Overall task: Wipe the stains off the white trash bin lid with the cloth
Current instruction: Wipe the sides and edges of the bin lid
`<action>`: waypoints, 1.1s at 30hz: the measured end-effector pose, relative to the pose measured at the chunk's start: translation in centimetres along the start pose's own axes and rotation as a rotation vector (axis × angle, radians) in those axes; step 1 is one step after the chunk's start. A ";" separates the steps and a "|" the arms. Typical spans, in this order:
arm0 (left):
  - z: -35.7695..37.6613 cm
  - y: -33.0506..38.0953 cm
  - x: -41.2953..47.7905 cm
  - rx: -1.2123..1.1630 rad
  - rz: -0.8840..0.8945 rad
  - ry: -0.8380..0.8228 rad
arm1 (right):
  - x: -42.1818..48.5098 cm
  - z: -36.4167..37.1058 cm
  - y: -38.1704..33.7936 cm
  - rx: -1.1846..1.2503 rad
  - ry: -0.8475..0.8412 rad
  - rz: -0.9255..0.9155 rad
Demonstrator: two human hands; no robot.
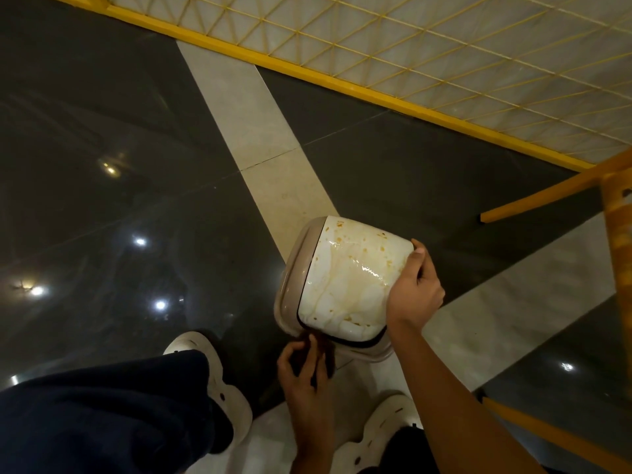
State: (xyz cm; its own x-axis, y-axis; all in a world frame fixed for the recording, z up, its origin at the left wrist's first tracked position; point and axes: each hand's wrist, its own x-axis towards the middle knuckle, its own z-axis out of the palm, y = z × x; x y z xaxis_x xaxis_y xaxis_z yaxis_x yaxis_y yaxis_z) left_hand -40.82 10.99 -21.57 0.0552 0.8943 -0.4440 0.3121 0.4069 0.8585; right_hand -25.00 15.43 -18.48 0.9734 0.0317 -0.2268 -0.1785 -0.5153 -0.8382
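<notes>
Right hand [415,295] on lid [345,278], right side, cloth [325,352] seemingly at near edge

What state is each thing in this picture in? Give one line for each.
lid: stained orange-brown, streaked, not wiped clean
cloth: dark, bunched, at the lid's near corner
left hand: grips the cloth
right hand: grips the lid's right edge

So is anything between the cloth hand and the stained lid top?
Nothing visible. The left hand holds the dark cloth right at the near corner of the lid, and the stained top lies bare in front of it. The right hand grips the lid's right edge, covering only that strip.
</notes>
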 end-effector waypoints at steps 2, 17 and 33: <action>-0.2 0.0 -0.3 -0.009 -0.007 -0.046 | -0.1 -0.1 0.2 -0.014 0.017 -0.010; 1.7 -2.5 -2.3 0.269 0.216 -0.240 | 0.4 0.2 0.3 -0.037 -0.003 0.006; 0.4 -3.1 -0.9 0.470 0.484 -0.366 | 0.6 0.3 0.6 -0.038 -0.003 0.003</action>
State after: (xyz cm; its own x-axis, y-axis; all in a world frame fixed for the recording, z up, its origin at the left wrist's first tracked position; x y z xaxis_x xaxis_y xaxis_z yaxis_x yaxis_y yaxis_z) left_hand -41.41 8.86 -23.92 0.5735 0.8006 -0.1737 0.5391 -0.2092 0.8158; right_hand -24.54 15.39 -19.22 0.9724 0.0330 -0.2310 -0.1758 -0.5475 -0.8182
